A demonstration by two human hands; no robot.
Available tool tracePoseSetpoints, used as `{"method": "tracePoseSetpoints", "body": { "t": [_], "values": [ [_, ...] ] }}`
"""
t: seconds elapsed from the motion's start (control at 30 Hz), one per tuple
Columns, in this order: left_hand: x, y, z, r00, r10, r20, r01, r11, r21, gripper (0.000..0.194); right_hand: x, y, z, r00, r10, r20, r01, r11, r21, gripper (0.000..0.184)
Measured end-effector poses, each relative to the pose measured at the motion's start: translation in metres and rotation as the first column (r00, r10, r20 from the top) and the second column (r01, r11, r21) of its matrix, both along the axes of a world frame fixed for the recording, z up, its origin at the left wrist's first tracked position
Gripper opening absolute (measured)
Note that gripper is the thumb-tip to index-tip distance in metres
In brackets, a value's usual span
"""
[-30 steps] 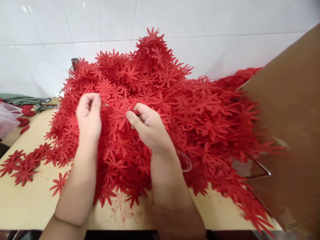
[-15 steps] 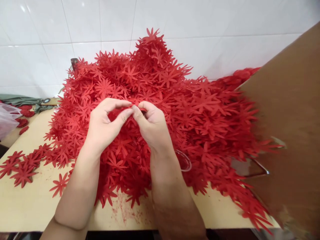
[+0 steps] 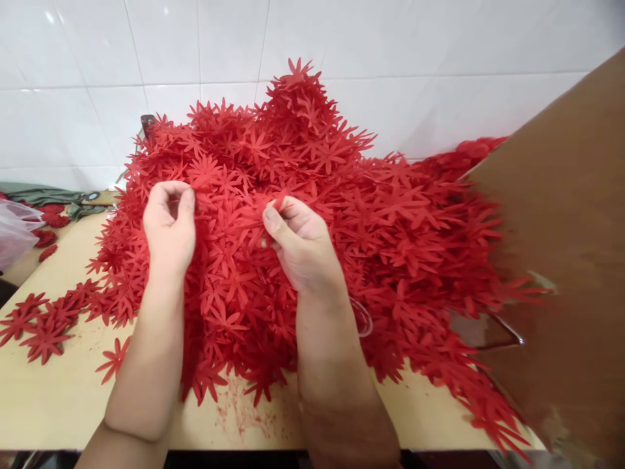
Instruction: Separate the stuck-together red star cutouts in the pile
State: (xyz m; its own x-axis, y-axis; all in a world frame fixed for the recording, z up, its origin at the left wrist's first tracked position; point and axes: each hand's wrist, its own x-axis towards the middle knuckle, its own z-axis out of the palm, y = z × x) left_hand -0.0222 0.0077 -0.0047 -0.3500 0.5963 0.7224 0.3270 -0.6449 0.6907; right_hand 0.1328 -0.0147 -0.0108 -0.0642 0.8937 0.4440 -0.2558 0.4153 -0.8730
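Observation:
A big heap of red flower-shaped cut-outs point(image 3: 342, 195) covers the pale wooden table point(image 3: 58, 391) up against the white tiled wall. Over the heap's front middle, my left hand point(image 3: 168, 228) is curled closed with its fingertips pinching at a red cut-out; what it holds is hard to make out. My right hand point(image 3: 297, 244) is closed too, thumb pressed against the fingers on a red cut-out point(image 3: 280, 203) at the top of the pile. The two hands are apart, about a hand's width between them.
A brown cardboard sheet point(image 3: 566, 247) leans in at the right, over the heap's edge. Loose red cut-outs point(image 3: 43, 326) lie on the table at the left. A clear plastic bag point(image 3: 14, 228) and green cloth point(image 3: 43, 195) sit at the far left.
Half a second ago both hands met fingertip to fingertip over the pile. My left hand has since pulled away to the left, and my right hand stays in place.

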Motion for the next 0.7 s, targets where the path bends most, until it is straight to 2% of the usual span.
{"method": "tracePoseSetpoints", "body": {
  "t": [0.1,0.17,0.27,0.4,0.5,0.6,0.7],
  "values": [
    [-0.007,0.001,0.001,1.000,0.011,-0.011,-0.011,1.000,0.020,0.018,0.005,0.004,-0.001,0.998,-0.031,-0.056,0.030,0.999,-0.023,0.036],
    [-0.002,-0.006,0.003,0.998,0.000,-0.056,0.002,0.999,0.042,0.022,0.006,0.007,-0.002,0.996,-0.049,-0.073,0.047,0.998,-0.030,0.035],
    [0.014,-0.019,0.007,0.978,-0.081,-0.190,0.092,0.994,0.054,0.018,0.004,0.008,-0.003,0.993,-0.106,-0.056,0.106,0.994,-0.010,0.031],
    [0.033,-0.029,0.008,0.916,-0.215,-0.340,0.219,0.975,-0.029,0.018,0.000,0.007,-0.004,0.990,-0.135,-0.029,0.136,0.990,0.036,0.033],
    [0.037,-0.027,0.005,0.906,-0.281,-0.316,0.268,0.960,-0.086,0.013,-0.004,0.008,-0.004,0.992,-0.123,-0.037,0.125,0.989,0.083,0.035],
    [0.038,-0.021,0.001,0.925,-0.259,-0.279,0.240,0.965,-0.104,0.004,-0.004,0.009,-0.006,0.989,-0.146,-0.033,0.148,0.986,0.076,0.036],
    [0.043,-0.020,-0.004,0.934,-0.238,-0.265,0.211,0.970,-0.124,0.006,0.000,0.006,-0.009,0.984,-0.180,-0.016,0.180,0.983,0.023,0.029]
  ]
}}
